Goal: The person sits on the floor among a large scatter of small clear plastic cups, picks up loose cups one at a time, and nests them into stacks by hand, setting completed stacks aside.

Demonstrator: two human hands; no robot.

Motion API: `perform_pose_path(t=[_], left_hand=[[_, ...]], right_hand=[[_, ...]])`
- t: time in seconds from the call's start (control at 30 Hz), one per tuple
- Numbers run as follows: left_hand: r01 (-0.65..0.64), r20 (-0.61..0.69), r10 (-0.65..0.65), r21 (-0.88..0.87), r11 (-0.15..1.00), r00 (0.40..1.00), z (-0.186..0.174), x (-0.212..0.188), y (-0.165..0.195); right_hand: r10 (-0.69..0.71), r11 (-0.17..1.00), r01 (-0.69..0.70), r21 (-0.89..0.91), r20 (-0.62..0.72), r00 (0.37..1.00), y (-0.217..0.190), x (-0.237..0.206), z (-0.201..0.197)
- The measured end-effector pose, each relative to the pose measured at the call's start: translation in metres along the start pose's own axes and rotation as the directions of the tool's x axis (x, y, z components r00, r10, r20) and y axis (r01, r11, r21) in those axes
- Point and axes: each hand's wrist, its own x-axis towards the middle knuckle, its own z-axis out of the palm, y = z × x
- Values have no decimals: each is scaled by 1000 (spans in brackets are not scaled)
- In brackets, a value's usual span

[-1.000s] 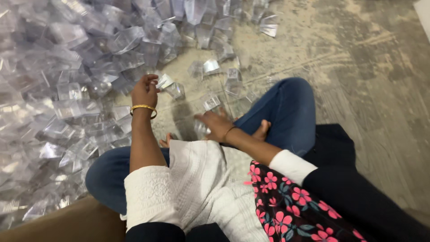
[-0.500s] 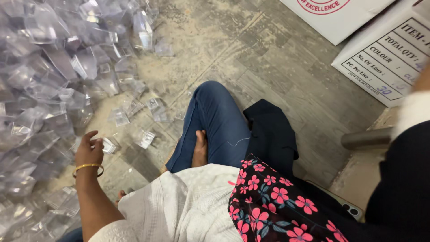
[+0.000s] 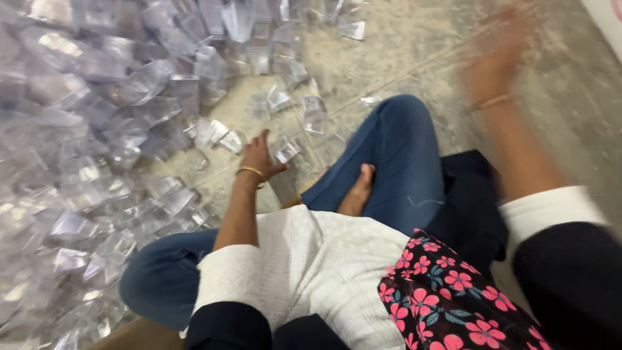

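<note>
My right hand [image 3: 495, 61] is now lifting up, blurred, so I cannot tell its grip. My left hand [image 3: 259, 155] is resting open near a clear plastic piece [image 3: 286, 150]; I am reaching slowly.

a rough, mottled grey concrete floor [image 3: 421, 52] fills the view, dusty and scuffed, lit evenly from above. a pale sheet [image 3: 609, 19] cuts across the floor's top right corner. a brown strip [image 3: 129, 337] shows along the bottom left edge.
</note>
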Motion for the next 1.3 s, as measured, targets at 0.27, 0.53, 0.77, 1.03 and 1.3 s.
perform_pose_path(t=[0.27,0.53,0.77,1.03,1.3], left_hand=[[-287,-294,215,-228,930,931,0,-9,15],[-557,-517,385,-228,799,764,-28,-25,57],[-565,-558,409,-134,814,722,-37,-34,65],[-559,-612,389,-106,822,688,-38,-35,64],[-555,-602,383,-121,823,701,-37,-36,67]], right_hand=[[107,489,-733,473,802,588,-217,-90,150],[50,61,-860,507,859,510,-190,-88,140],[114,190,-680,708,672,731,-176,-99,120],[173,293,-667,685,648,742,-173,-93,101],[133,136,-639,757,625,769,-175,-101,101]])
